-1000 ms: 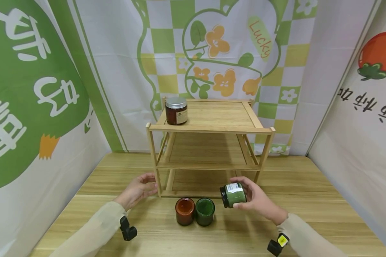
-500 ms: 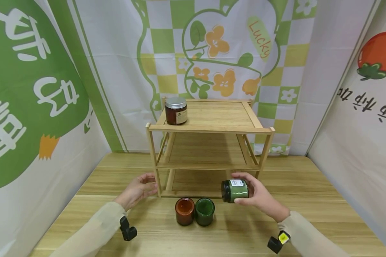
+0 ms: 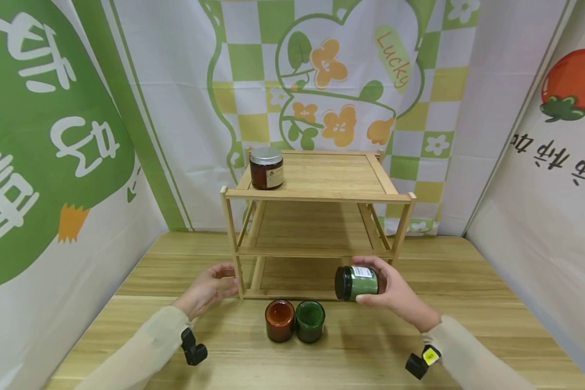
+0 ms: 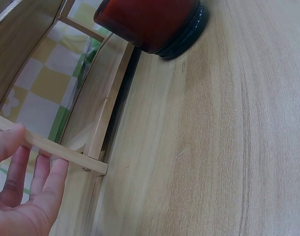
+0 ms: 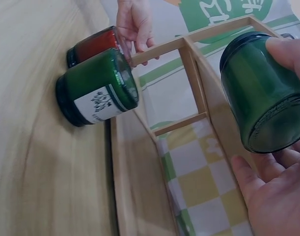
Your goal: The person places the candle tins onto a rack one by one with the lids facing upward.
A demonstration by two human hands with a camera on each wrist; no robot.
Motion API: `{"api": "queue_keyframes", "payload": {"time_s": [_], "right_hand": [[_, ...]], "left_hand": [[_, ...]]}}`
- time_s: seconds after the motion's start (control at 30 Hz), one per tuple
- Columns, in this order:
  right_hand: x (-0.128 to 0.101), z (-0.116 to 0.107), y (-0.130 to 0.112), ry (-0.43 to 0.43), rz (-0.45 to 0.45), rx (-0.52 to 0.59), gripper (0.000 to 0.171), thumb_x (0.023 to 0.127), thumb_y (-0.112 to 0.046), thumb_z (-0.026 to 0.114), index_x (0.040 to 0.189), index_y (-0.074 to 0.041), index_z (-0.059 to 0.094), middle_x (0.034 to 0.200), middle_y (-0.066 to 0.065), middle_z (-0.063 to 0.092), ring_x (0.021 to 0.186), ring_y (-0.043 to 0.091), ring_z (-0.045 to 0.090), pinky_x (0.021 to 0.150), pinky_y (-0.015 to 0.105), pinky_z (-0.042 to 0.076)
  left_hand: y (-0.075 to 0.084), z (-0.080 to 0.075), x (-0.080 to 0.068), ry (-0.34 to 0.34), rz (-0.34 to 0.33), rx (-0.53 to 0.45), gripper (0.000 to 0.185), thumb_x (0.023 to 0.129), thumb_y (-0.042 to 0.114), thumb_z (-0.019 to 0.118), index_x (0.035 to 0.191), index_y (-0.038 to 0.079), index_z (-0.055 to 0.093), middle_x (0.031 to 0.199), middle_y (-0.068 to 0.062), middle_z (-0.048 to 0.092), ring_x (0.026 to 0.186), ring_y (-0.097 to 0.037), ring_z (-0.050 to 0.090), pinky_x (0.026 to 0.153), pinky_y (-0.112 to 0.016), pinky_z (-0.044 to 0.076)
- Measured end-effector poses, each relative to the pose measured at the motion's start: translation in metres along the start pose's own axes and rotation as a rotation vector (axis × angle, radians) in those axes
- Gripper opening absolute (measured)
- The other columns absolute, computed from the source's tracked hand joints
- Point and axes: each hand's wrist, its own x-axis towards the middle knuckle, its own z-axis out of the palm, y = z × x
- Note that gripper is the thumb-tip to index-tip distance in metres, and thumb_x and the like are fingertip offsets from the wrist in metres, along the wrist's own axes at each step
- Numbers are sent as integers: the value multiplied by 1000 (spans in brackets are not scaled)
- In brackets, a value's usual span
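Fingers of the right hand [image 3: 395, 292] curl round a green jar [image 3: 357, 283], which lies on its side in the air with its black lid turned toward the left hand; a white label shows on top. Just beyond this hand stands the wooden rack [image 3: 317, 216], the jar level with the front of its lowest shelf, near the right front post. Below and to the left of the held jar, two more jars stand on the worktop [image 3: 351, 346] touching each other: a second green jar [image 3: 310, 321] nearer the right hand and a red-brown jar [image 3: 280, 320] on its far side. The left hand [image 3: 208, 288] rests against the rack's left front post, fingers relaxed and nearly straight, with the thumb over a thin crossbar [image 4: 51, 149] in the left wrist view. High above this hand, on the top shelf's left end, stands a brown jar with a silver lid [image 3: 266, 168]
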Motion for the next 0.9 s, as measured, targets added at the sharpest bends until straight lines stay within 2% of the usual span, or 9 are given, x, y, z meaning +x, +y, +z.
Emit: {"api": "queue_keyframes", "payload": {"time_s": [0.23,0.4,0.63,0.8,0.9], "right_hand": [[6,-2,-11,20,-20,-29,73,79,5,74,139,9,33,128,0,51,106,13,59,82,28,60],[10,-4,-22,25,-67,-27,72,79,7,73,138,12,32,128,-1,52,106,11,59,80,26,60],[16,-5,-34,49,-72,-29,68,79,8,72,138,2,39,127,-2,54,103,12,60,74,26,61],[20,-5,-39,52,-81,-52,69,79,8,72,137,10,35,126,-2,54,103,12,60,77,25,60],[22,-5,-42,49,-88,-56,68,79,8,72,137,9,37,127,-2,54,102,11,60,76,24,59]], "left_hand": [[0,-1,0,-8,1,8,46,93,-2,57,135,-4,39,121,-9,48,104,-19,58,99,-34,53],[0,0,0,5,-3,5,46,93,-2,58,135,-4,39,122,-9,48,104,-18,58,98,-35,53],[0,0,0,9,-4,2,45,93,-2,59,134,-3,40,121,-9,47,104,-19,57,98,-35,54],[0,1,0,10,-4,12,46,93,-1,59,134,-3,40,122,-10,47,105,-19,57,99,-36,53],[0,1,0,14,-6,17,47,93,-1,60,135,-3,39,123,-10,47,105,-19,57,99,-35,53]]}}
